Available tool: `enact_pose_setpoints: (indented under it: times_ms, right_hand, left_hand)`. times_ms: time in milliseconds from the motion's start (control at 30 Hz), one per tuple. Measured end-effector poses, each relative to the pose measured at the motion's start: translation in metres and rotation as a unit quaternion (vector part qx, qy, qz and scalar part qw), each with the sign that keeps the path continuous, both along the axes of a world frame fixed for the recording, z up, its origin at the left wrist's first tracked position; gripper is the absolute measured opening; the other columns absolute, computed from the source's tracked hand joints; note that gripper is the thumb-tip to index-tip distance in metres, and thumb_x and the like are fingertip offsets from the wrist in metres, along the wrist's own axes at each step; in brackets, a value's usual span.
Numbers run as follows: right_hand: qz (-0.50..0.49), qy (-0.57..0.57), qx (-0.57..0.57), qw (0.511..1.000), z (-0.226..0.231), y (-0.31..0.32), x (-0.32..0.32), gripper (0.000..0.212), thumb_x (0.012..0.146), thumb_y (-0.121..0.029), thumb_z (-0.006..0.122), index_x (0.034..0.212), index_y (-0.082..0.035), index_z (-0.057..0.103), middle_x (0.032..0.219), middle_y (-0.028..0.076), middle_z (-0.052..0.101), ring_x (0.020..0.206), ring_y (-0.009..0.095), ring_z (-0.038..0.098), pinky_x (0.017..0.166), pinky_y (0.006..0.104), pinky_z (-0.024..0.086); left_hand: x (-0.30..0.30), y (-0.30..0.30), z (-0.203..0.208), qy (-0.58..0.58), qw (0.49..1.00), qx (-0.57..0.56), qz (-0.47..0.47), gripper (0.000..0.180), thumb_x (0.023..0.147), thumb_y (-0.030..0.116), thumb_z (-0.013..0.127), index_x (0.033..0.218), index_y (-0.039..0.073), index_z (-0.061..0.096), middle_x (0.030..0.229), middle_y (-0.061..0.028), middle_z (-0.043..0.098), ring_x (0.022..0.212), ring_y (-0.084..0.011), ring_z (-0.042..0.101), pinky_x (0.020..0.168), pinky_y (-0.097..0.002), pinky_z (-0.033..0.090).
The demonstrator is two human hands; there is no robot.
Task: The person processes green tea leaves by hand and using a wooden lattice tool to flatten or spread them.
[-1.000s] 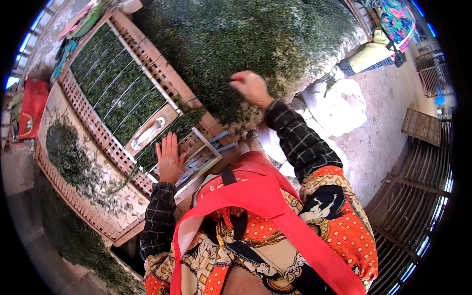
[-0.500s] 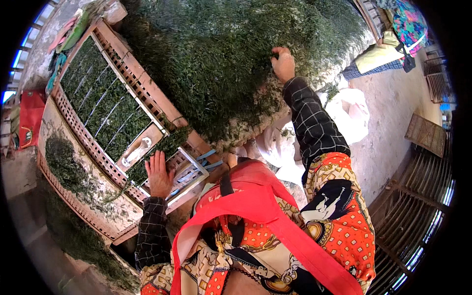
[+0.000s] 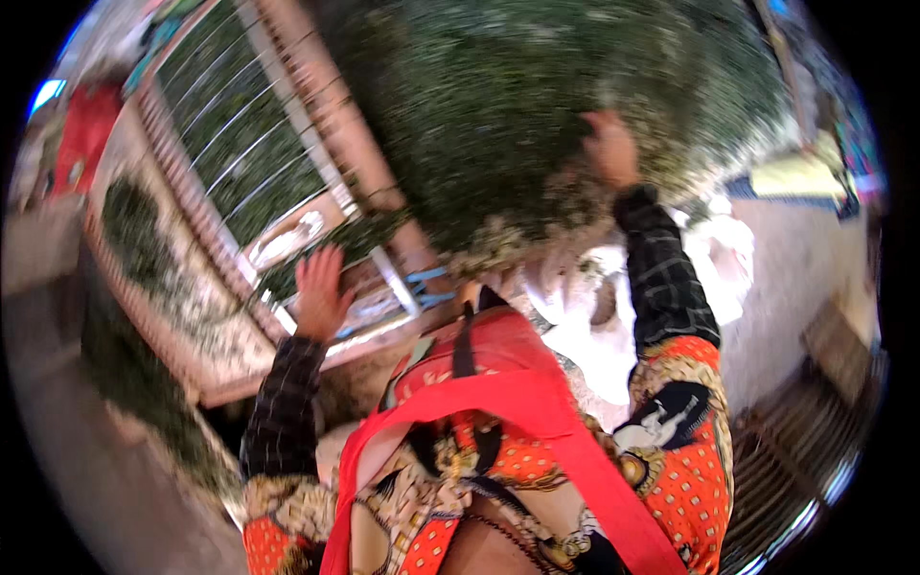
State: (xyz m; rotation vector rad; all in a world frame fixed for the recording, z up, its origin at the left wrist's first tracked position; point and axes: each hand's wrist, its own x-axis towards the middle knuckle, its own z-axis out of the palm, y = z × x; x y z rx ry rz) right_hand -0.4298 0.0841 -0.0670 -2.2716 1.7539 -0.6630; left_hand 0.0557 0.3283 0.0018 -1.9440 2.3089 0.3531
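red sack point(image 3: 84, 144), white bags point(image 3: 714, 268), blue clamp point(image 3: 428, 284)

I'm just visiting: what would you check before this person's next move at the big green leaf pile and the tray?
1. Right hand reaches the green leaf pile: ok.
2. Right hand gripping leaves: cannot tell, blurred.
3. Left hand spread open at the near edge of the slatted tray, holding nothing: ok.
4. Tray channels filled with leaves: ok.
5. Sharp view: not ok, motion blur.
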Motion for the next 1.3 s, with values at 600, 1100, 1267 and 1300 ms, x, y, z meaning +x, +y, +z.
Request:
enact_pose_setpoints:
  times_ms: [600,1100,1267,1300]
  right_hand:
    - [-0.154,-0.435,-0.093,0.882,0.092,0.058,0.005,0.029,0.085,-0.001,0.068,0.114,0.0,0.062,0.096,0.009,0.067,0.08,0.013,0.062,0.067,0.0256,0.054]
    - [0.223,-0.089,-0.116,0.964,0.083,0.215,0.422,0.046,0.079,-0.014,0.07,0.123,-0.01,0.056,0.112,0.013,0.059,0.094,0.03,0.063,0.081,0.0389,0.052]
    - [0.177,-0.12,0.009,0.977,0.073,0.22,0.409,0.037,0.078,-0.015,0.071,0.113,-0.007,0.06,0.104,0.012,0.059,0.095,0.031,0.062,0.081,0.0399,0.05]
    - [0.208,-0.109,-0.008,0.972,0.069,0.221,0.414,0.034,0.078,-0.015,0.071,0.11,-0.006,0.06,0.101,0.012,0.059,0.093,0.031,0.062,0.08,0.0398,0.051]
  left_hand:
    - [0.04,0.013,-0.035,0.278,0.95,-0.135,-0.037,0.059,0.084,0.015,0.062,0.14,0.013,0.043,0.147,-0.0086,0.039,0.136,-0.0311,0.035,0.114,-0.0499,0.018]
    - [0.106,0.012,-0.017,0.456,0.837,-0.16,0.258,0.028,0.077,0.009,0.07,0.103,0.001,0.063,0.091,-0.0144,0.067,0.083,-0.0283,0.064,0.074,-0.0358,0.051]
    - [0.123,0.046,-0.002,0.314,0.909,-0.188,0.201,0.04,0.075,0.017,0.072,0.113,0.009,0.063,0.13,-0.0183,0.05,0.113,-0.0345,0.053,0.093,-0.0461,0.044]
    - [0.12,0.046,0.0,0.265,0.923,-0.225,0.163,0.039,0.076,0.018,0.072,0.113,0.01,0.063,0.132,-0.0168,0.049,0.118,-0.0343,0.049,0.097,-0.0481,0.039]
